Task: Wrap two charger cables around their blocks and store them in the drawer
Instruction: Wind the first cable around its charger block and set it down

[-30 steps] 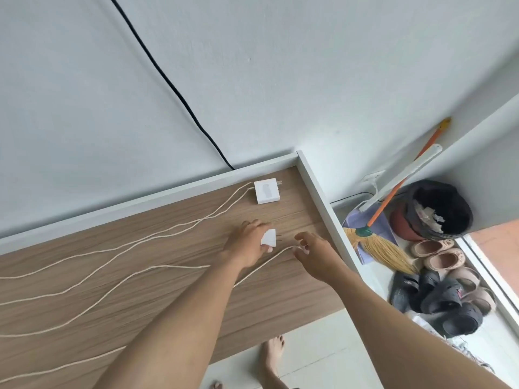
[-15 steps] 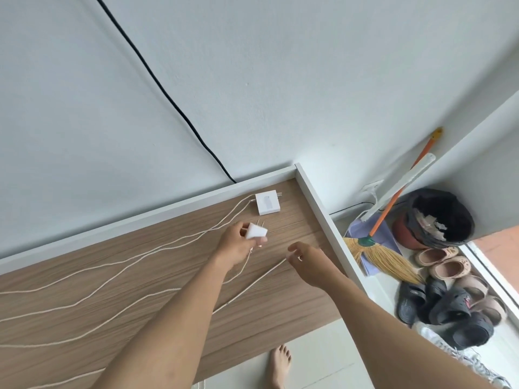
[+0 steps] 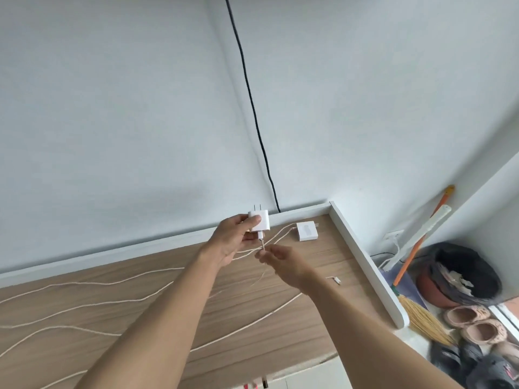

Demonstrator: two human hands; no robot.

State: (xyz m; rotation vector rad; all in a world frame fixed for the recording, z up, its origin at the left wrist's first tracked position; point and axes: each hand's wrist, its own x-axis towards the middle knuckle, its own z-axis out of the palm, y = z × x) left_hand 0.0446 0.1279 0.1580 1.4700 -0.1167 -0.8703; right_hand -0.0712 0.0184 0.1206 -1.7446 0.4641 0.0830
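Though blurry, block [image 3: 259, 223] in left hand [image 3: 232, 244]

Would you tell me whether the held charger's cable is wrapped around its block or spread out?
Spread out: the block in the left hand is bare, and its cable hangs loose into the grip of the right hand.
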